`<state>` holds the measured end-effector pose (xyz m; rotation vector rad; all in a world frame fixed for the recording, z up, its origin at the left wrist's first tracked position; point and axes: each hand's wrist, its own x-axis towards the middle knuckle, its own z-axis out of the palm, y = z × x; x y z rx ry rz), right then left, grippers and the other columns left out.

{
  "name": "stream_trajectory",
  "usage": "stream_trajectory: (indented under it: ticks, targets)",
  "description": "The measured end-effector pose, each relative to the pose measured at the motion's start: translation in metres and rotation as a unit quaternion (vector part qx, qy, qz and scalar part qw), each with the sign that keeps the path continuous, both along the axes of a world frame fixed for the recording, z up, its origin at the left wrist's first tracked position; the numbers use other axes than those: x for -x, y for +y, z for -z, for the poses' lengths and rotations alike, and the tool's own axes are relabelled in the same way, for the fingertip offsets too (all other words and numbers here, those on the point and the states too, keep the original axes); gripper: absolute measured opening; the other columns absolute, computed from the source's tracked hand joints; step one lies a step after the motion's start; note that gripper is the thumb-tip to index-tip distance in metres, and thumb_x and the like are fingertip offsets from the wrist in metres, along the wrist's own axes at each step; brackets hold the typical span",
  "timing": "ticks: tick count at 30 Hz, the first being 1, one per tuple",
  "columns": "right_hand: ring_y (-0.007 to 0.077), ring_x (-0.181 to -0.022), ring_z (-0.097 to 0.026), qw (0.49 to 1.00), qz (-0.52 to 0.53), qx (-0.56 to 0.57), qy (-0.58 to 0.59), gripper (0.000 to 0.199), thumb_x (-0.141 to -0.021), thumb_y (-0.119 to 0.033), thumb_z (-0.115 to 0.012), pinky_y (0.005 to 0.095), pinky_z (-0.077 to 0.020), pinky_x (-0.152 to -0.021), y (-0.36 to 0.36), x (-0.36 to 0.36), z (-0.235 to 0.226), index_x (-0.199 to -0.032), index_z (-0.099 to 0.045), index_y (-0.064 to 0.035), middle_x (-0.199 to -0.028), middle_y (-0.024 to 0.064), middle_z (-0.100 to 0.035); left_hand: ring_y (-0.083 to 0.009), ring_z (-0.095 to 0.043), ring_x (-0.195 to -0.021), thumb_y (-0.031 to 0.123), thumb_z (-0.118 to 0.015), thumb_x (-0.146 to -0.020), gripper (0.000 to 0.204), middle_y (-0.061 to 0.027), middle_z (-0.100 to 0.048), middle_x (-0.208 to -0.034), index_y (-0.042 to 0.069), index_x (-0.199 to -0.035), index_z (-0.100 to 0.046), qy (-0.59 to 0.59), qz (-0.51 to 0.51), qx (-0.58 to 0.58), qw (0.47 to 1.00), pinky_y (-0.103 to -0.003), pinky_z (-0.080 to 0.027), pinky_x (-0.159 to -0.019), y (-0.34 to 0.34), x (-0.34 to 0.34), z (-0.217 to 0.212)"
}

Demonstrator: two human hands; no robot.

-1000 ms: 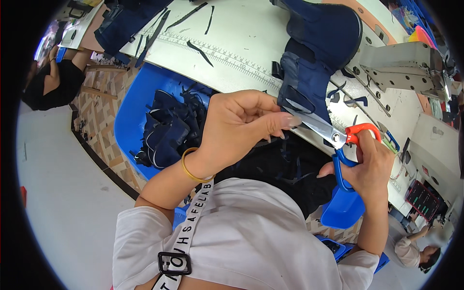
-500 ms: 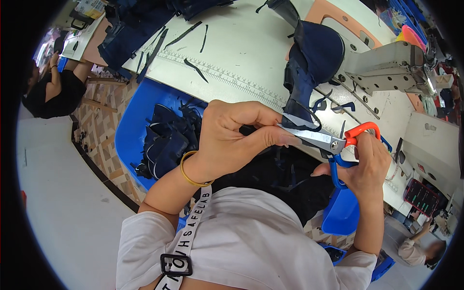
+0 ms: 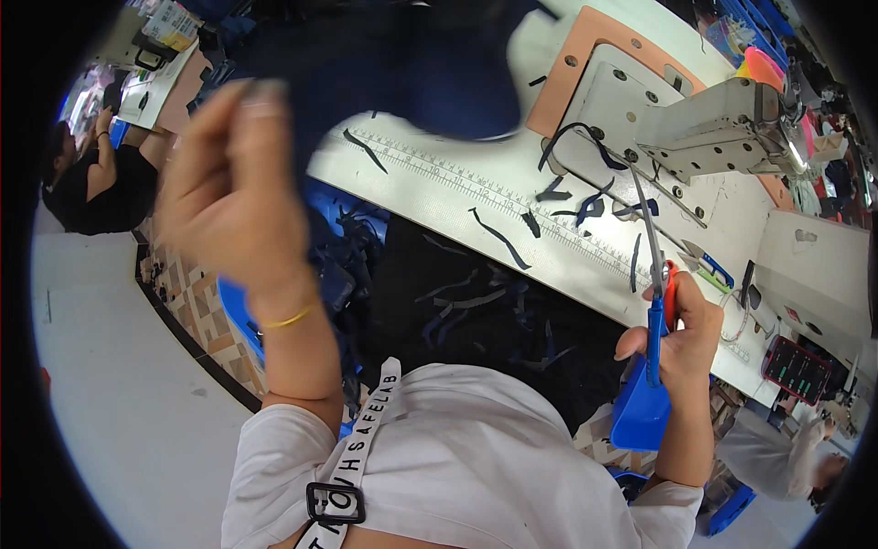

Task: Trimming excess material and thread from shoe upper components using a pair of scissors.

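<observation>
My left hand (image 3: 233,188) is raised at the left, smeared by motion. Its fingers pinch the edge of a dark navy fabric piece (image 3: 412,78), which stretches blurred across the top of the table. Low at the right, my right hand (image 3: 692,337) grips scissors (image 3: 656,316) with one red and one blue handle loop. Their blades point away from me, seen nearly edge-on, and touch no fabric piece. Thin dark fabric strips (image 3: 501,240) lie on the white table (image 3: 439,197) between my hands.
A white sewing machine (image 3: 722,133) stands at the right, with thread snips (image 3: 709,263) and a phone (image 3: 796,372) nearer me. A blue bin (image 3: 236,306) of dark pieces sits below the table at the left. More scraps lie on my black lap cloth (image 3: 393,274). Two other people sit farther off.
My left hand has swung up and left with the navy fabric, away from the scissors. The scissors have turned to point away from me. More cut strips show on the table.
</observation>
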<state>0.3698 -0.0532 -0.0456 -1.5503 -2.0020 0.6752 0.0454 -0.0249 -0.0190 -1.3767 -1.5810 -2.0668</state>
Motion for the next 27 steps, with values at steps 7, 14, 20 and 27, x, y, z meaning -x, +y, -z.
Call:
stream_trajectory:
  ticks: [7,14,20,27]
  targets:
    - [0.0047,-0.053,-0.046,0.893,-0.016,0.349,0.283,0.055,-0.063,-0.038,-0.088,0.0191,-0.0349,-0.049,-0.026,0.009,0.025,-0.09,-0.057,-0.0012,-0.059,-0.0032,-0.051,-0.019,-0.057,-0.059,-0.004,-0.066,-0.063,0.026,-0.0112,-0.066,-0.082,-0.003,-0.089,-0.064,0.43,0.225,0.136,0.863,-0.028,-0.045,-0.049,-0.04,-0.046,0.003]
    - [0.0048,-0.062,-0.053,0.919,0.056,0.202,0.334,0.017,-0.084,-0.005,-0.068,0.0194,-0.0423,-0.052,-0.015,0.048,0.029,-0.085,-0.051,-0.004,-0.072,0.001,-0.056,-0.0182,-0.056,-0.069,0.011,-0.069,-0.069,0.022,-0.0131,-0.064,-0.091,-0.001,-0.087,-0.064,0.367,0.277,0.095,0.883,-0.024,-0.045,-0.049,-0.041,-0.113,0.077]
    - [0.0091,-0.061,-0.056,0.932,0.065,0.15,0.325,0.014,-0.083,0.002,-0.065,0.0236,-0.053,-0.054,0.005,0.049,0.038,-0.083,-0.051,-0.0003,-0.076,0.0046,-0.054,-0.0244,-0.058,-0.082,0.018,-0.078,-0.067,0.042,-0.0124,-0.063,-0.104,0.0,-0.101,-0.063,0.291,0.42,0.208,0.834,-0.03,-0.05,-0.069,0.002,-0.077,0.043]
    - [0.0108,-0.053,-0.049,0.959,-0.044,0.034,0.277,0.015,-0.074,0.004,-0.068,0.0242,-0.0403,-0.051,-0.003,0.039,0.014,-0.069,-0.055,-0.0004,-0.06,0.0046,-0.055,-0.0338,-0.054,-0.106,0.038,-0.078,-0.071,0.065,-0.0196,-0.061,-0.11,-0.003,-0.116,-0.057,0.273,0.617,0.306,0.672,-0.037,-0.044,-0.088,0.053,-0.062,0.042]
